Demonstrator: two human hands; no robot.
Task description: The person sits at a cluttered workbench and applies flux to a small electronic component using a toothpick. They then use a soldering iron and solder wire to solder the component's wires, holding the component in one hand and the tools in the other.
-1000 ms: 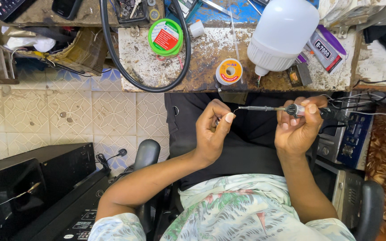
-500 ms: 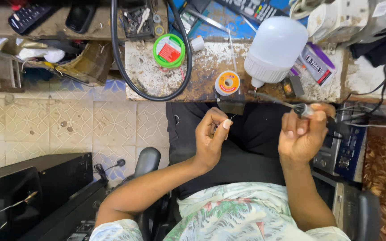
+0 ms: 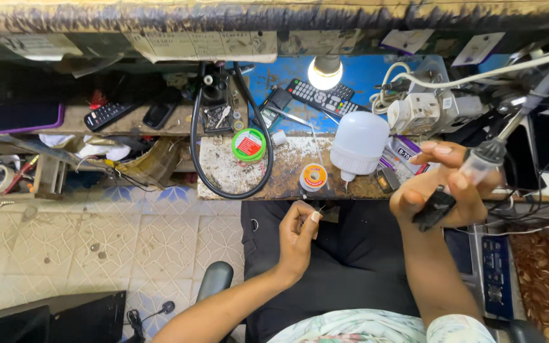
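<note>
Right hand w/ soldering iron clamped has swung up off the surface — left hand still pinches solder wire; I read a pause.

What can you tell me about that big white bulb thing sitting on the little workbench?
The white bulb looks like a plastic LED lamp: a wide, rounded matte dome that narrows to a short neck. It rests on the stained, worn benchtop with the dome toward the blue back panel and the neck pointing at the person. It looks unlit. Neither hand touches it; a small solder spool lies just beside it.
</note>
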